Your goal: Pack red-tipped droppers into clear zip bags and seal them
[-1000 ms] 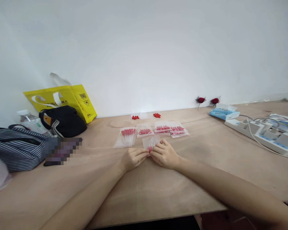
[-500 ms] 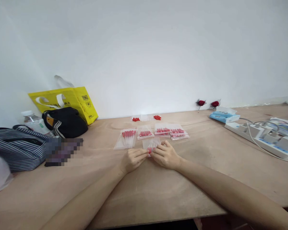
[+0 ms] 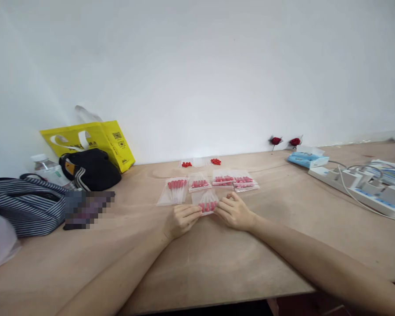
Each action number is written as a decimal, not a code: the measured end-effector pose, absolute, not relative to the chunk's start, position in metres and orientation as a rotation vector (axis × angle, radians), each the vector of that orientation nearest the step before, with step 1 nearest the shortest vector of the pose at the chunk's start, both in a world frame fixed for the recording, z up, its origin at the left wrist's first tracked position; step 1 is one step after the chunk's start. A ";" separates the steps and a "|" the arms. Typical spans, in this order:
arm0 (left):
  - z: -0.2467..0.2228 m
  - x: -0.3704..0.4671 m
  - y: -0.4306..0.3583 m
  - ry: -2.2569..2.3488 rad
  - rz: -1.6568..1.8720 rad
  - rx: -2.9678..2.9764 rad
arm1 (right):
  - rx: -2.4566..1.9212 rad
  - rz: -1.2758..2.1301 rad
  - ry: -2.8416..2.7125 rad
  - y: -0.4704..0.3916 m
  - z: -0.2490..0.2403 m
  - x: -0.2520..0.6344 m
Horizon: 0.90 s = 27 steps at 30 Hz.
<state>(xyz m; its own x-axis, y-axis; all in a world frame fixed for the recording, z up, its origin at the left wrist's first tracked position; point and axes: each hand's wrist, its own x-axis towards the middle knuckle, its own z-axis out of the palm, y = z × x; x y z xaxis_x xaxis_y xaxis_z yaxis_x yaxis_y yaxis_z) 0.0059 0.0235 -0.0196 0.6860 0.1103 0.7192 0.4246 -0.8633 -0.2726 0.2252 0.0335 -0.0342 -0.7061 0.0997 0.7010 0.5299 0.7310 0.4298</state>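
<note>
A small clear bag (image 3: 206, 197) with several red capsules (image 3: 207, 206) along its near edge lies between my hands. My left hand (image 3: 186, 218) pinches the bag's near left corner. At its near right corner, my right hand (image 3: 229, 211) has its fingers closed on the edge. Just beyond are more clear bags holding red capsules: one at the left (image 3: 173, 196), one in the middle (image 3: 199, 183), and others at the right (image 3: 223, 180), some overlapping. Farther back lie two small piles of red capsules, left (image 3: 186, 164) and right (image 3: 216, 162), on clear plastic.
On the left are a striped bag (image 3: 36, 206), a black pouch (image 3: 94, 169), a bottle (image 3: 49, 169) and a yellow bag (image 3: 118, 149). A blue tissue pack (image 3: 303, 160), a power strip (image 3: 358, 193) with cables, and two dark red flowers (image 3: 276, 141) are on the right.
My right hand has moved slightly right, away from my left hand. More of the bag's near edge and its red capsules now show between them.
</note>
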 end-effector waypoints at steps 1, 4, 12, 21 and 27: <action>-0.019 0.005 0.023 -0.425 -1.024 -2.482 | -0.485 -0.841 -2.263 0.034 -0.034 0.230; -0.018 0.003 0.021 -0.450 -1.045 -2.488 | -0.538 -0.845 -2.258 0.034 -0.033 0.241; -0.018 0.003 0.021 -0.475 -1.048 -2.536 | -0.556 -0.714 -2.240 0.029 -0.028 0.239; -0.015 0.015 0.018 -0.589 -0.934 -2.461 | -0.512 -0.667 -2.276 0.024 -0.028 0.228; -0.011 0.021 0.009 -0.555 -1.059 -2.417 | -0.521 -0.435 -2.293 0.026 -0.032 0.228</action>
